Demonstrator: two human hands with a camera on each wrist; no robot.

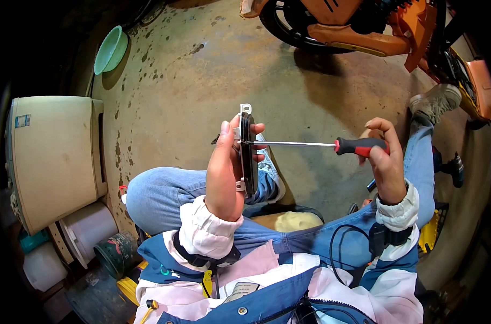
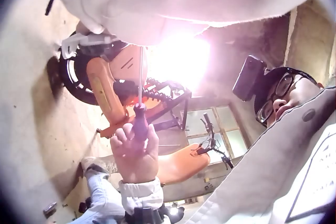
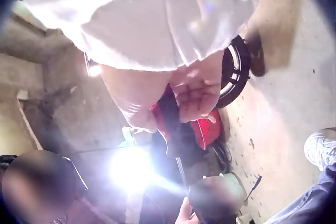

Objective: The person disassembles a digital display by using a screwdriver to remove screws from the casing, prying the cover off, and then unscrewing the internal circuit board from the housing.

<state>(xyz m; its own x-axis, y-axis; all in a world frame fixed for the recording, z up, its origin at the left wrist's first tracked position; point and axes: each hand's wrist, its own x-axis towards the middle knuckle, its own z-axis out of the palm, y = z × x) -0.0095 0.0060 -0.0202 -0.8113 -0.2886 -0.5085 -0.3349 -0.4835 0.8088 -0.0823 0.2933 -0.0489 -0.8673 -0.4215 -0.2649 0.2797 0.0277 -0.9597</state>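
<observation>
A seated person in jeans held one flat black part (image 1: 249, 154) upright and edge-on above their knees, over a stained concrete floor (image 1: 202, 75). The left hand (image 1: 224, 167) gripped it, thumb on the near face and fingertips curled over the far edge. White mounting tabs stuck out at its top and bottom. The right hand (image 1: 383, 162) was closed around the red and black handle of one screwdriver (image 1: 310, 144), whose thin steel shaft lay level with its tip touching the part near the top. The part looked like stiff, light plastic, probably slippery on its glossy face and liable to crack at the tabs, so the edges seemed the safest hold. The screwdriver looked rigid, best held by its rubbery handle. One orange motorbike (image 1: 364, 27) stood at the floor's far edge, one green basin (image 1: 110, 49) at its far left corner, one beige box (image 1: 54, 156) at the left edge, and one power drill (image 1: 451, 167) lay near the right edge.
</observation>
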